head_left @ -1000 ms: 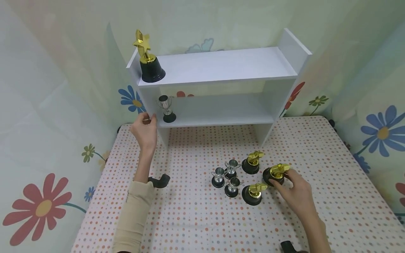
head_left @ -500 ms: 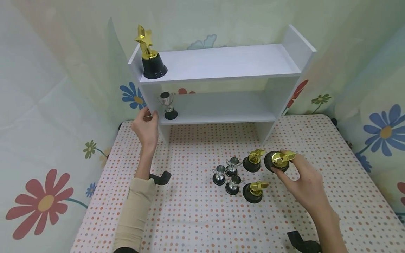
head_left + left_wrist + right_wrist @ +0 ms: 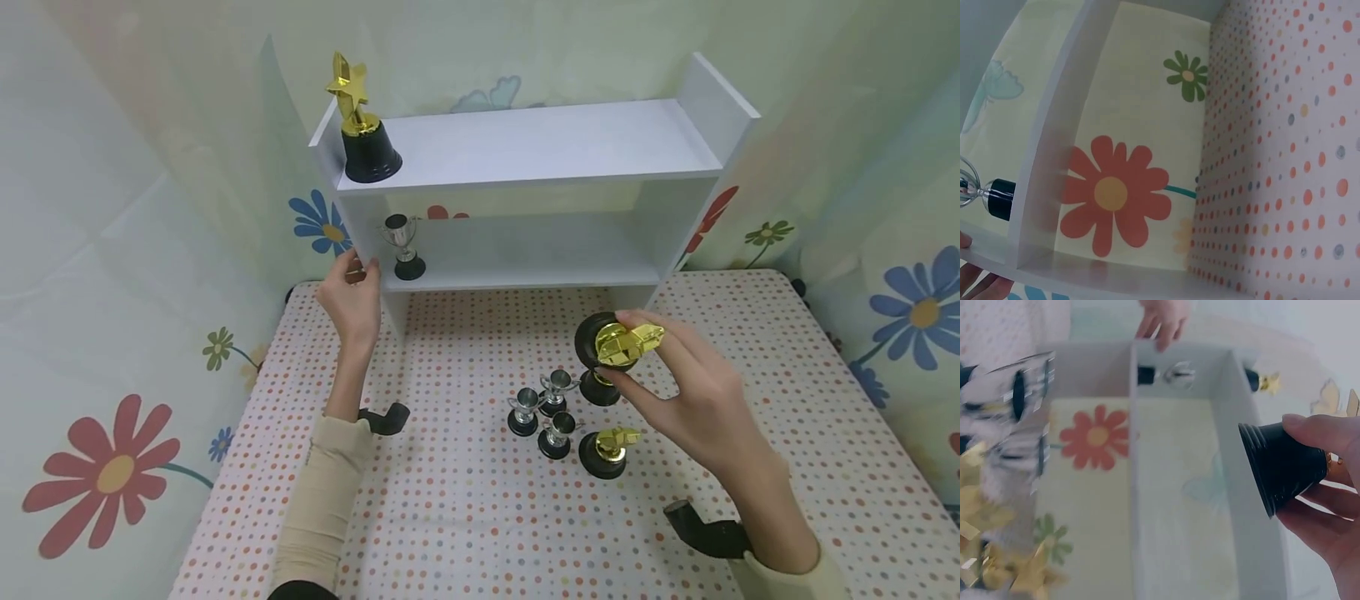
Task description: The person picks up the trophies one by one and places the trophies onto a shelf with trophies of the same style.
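My right hand (image 3: pixel 705 396) grips a gold star trophy (image 3: pixel 628 344) by its black base, raised above the table between the loose trophies and the shelf. In the right wrist view, thumb and fingers wrap the black base (image 3: pixel 1285 465); its star is mostly hidden. At the white shelf unit (image 3: pixel 540 142), my left hand (image 3: pixel 352 304) holds the left side panel, thumb at the front and fingers outside. A second star trophy (image 3: pixel 371 156) stands at the left end of the top board. Below it, a small silver trophy cup (image 3: pixel 409 267) stands on the lower board.
On the dotted tablecloth (image 3: pixel 450 517) stand three silver trophy cups (image 3: pixel 522 422) in a cluster. Beside them are two more star trophies (image 3: pixel 602 457), the farther one partly covered by the held trophy. A flowered cloth backdrop (image 3: pixel 150 275) surrounds the table.
My right hand has lifted the star trophy off the table and carried it up, then left toward the shelf. The left hand keeps its place on the side panel.
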`<state>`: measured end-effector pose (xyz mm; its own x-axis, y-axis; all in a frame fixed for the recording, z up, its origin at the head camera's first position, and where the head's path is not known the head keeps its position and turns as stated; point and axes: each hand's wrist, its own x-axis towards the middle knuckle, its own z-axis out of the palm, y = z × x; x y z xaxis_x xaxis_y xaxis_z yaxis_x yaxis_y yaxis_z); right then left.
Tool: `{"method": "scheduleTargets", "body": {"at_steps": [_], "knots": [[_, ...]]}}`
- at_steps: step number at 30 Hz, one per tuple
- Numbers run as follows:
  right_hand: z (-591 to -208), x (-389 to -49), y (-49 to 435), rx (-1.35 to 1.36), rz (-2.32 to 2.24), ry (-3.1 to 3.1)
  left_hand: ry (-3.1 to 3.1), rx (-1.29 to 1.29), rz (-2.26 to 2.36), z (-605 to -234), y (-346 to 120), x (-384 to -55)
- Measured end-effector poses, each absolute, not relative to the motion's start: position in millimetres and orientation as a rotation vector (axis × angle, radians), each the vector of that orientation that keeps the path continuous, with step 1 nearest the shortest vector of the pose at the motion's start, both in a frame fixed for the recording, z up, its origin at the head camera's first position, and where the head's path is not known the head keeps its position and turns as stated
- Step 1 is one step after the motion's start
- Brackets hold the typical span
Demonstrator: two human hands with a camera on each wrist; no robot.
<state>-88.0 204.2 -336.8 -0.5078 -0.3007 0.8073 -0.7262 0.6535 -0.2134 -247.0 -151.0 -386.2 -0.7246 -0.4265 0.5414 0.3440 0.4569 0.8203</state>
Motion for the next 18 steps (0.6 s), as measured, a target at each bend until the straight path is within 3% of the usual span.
{"method": "scheduleTargets", "body": {"at_steps": [18], "knots": [[-281.3, -145.8, 145.4, 0.945, 0.768, -2.047, -1.968, 0.046, -1.311, -389.0, -151.6, -249.7]]}}
